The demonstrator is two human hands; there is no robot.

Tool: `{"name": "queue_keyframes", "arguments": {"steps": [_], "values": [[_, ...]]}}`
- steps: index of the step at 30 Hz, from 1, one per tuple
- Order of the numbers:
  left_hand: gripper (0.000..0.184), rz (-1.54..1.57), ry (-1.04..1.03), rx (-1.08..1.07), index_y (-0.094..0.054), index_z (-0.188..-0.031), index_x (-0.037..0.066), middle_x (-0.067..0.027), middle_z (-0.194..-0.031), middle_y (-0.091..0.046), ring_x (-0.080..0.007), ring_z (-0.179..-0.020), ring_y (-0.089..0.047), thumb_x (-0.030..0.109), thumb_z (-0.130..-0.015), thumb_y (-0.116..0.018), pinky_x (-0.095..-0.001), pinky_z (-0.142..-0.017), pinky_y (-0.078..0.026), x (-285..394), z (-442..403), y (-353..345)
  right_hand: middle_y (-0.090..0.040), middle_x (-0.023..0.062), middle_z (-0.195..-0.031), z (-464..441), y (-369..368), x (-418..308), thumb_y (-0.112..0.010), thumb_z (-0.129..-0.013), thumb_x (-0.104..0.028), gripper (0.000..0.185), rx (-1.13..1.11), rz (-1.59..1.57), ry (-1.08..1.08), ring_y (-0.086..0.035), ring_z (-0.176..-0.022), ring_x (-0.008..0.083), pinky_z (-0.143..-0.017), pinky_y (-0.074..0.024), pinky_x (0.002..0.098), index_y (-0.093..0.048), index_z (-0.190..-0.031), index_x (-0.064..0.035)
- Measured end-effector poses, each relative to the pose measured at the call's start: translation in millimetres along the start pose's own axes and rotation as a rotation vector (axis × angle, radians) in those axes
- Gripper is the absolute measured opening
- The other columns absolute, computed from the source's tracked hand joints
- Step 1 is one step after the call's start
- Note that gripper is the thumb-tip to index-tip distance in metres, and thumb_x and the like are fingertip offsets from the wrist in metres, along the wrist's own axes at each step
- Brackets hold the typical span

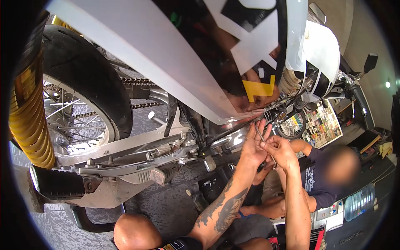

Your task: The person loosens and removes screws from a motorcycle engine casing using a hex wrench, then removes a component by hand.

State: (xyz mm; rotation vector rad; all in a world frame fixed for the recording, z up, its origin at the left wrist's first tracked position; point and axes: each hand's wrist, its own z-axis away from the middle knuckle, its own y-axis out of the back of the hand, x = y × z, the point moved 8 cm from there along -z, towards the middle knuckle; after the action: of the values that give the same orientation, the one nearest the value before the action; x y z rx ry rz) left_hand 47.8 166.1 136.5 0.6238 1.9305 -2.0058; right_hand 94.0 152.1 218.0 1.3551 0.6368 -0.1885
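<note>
The left hand [257, 143] is open, a thin metal rod [258, 133] lying along its fingers; the right hand [280, 151] (just beside) pinches the rod.

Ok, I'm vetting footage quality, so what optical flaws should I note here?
Head view: fisheye curvature, blackened corners; co-worker's head blurred out; white front cowl nearly washed out; reflections across the glossy side panel; glare behind the spoked wheel.

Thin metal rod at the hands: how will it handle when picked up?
The thin metal rod has a metallic sheen and looks straight, so likely stiff. It is slim beside the fingers of the left hand, so probably light. Might roll if round throughout; its full profile isn't clear.
</note>
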Motion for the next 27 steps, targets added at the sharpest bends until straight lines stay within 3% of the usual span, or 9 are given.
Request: {"name": "queue_keyframes", "arguments": {"steps": [7,15,19,21,22,23,25,26,27], "values": [[0.017,0.133,0.052,0.042,-0.057,-0.100,0.013,-0.0012,-0.111,-0.066,-0.0292,-0.113,-0.056,0.028,-0.093,-0.053,-0.0475,-0.097,-0.039,0.4,-7.6,1.1,-0.059,0.0042,-0.071,3.4,5.5,-1.8,-0.062,-0.089,-0.016,0.020,0.017,-0.024,0.028,-0.053,-0.054,0.0071,-0.046,-0.0476,0.0216,-0.061,-0.095,0.0035],[0.027,-0.151,-0.060,0.143,-0.053,-0.107,0.011,-0.0055,-0.120,-0.061,-0.0226,-0.106,-0.056,0.031,-0.100,-0.037,-0.0373,-0.097,-0.040,4.5,-5.7,5.3,-0.061,0.0070,-0.071,9.8,-1.7,5.0,-0.062,-0.088,-0.015,0.023,-0.026,-0.019,-0.066,-0.058,-0.052,0.0109,-0.042,-0.0472,0.0245,-0.061,-0.100,0.0052],[0.033,-0.222,-0.090,0.051,-0.053,-0.115,0.008,-0.0069,-0.119,-0.061,-0.0208,-0.105,-0.055,0.034,-0.099,-0.039,-0.0342,-0.096,-0.040,6.5,-10.6,8.6,-0.063,0.0078,-0.068,5.3,-1.1,1.3,-0.065,-0.084,-0.013,0.021,0.042,0.076,-0.037,-0.059,-0.055,0.0115,-0.048,-0.0467,0.0250,-0.064,-0.094,0.0048],[0.037,-0.255,-0.142,-0.018,-0.052,-0.119,0.004,-0.0111,-0.120,-0.059,-0.0193,-0.108,-0.053,0.033,-0.096,-0.047,-0.0332,-0.096,-0.039,7.3,-3.9,4.4,-0.064,0.0077,-0.068,-3.7,-5.3,8.9,-0.067,-0.082,-0.012,0.020,0.060,0.142,0.006,-0.059,-0.057,0.0116,-0.051,-0.0470,0.0251,-0.064,-0.091,0.0048],[0.036,-0.426,-0.230,0.040,-0.053,-0.116,0.002,-0.0141,-0.113,-0.062,-0.0170,-0.100,-0.058,0.028,-0.092,-0.056,-0.0280,-0.083,-0.046,8.5,5.4,8.2,-0.064,0.0076,-0.068,-4.3,-1.6,7.3,-0.068,-0.080,-0.011,0.019,0.094,0.212,0.055,-0.060,-0.058,0.0117,-0.053,-0.0472,0.0253,-0.064,-0.088,0.0049],[0.036,-0.423,-0.228,0.038,-0.053,-0.116,0.002,-0.0141,-0.113,-0.062,-0.0170,-0.100,-0.058,0.028,-0.092,-0.056,-0.0280,-0.083,-0.046,4.7,12.3,8.3,-0.064,0.0076,-0.068,-4.1,-1.1,7.6,-0.068,-0.080,-0.011,0.019,0.096,0.216,0.055,-0.060,-0.058,0.0117,-0.053,-0.0472,0.0253,-0.064,-0.088,0.0049],[0.031,-0.450,-0.316,0.109,-0.057,-0.111,0.002,-0.0145,-0.102,-0.066,-0.0140,-0.085,-0.062,0.023,-0.090,-0.062,-0.0220,-0.064,-0.048,10.1,21.9,12.1,-0.060,0.0026,-0.066,-6.4,-4.5,7.6,-0.065,-0.086,-0.014,0.017,0.071,0.140,0.065,-0.051,-0.047,0.0073,-0.039,-0.0394,0.0223,-0.059,-0.082,0.0017],[0.026,-0.424,-0.353,0.113,-0.061,-0.103,0.001,-0.0133,-0.095,-0.068,-0.0127,-0.071,-0.064,0.022,-0.089,-0.063,-0.0193,-0.047,-0.044,10.5,21.1,12.2,-0.060,0.0013,-0.067,-5.6,-6.3,4.7,-0.063,-0.087,-0.016,0.017,0.036,0.162,0.087,-0.050,-0.048,0.0070,-0.040,-0.0399,0.0219,-0.060,-0.084,0.0009],[0.026,-0.427,-0.354,0.113,-0.061,-0.103,0.001,-0.0133,-0.095,-0.068,-0.0127,-0.071,-0.064,0.022,-0.089,-0.063,-0.0193,-0.047,-0.044,12.1,20.4,12.3,-0.060,0.0013,-0.067,-3.8,-5.9,1.5,-0.063,-0.087,-0.016,0.017,0.037,0.159,0.088,-0.050,-0.048,0.0070,-0.040,-0.0399,0.0219,-0.060,-0.084,0.0009]]}}
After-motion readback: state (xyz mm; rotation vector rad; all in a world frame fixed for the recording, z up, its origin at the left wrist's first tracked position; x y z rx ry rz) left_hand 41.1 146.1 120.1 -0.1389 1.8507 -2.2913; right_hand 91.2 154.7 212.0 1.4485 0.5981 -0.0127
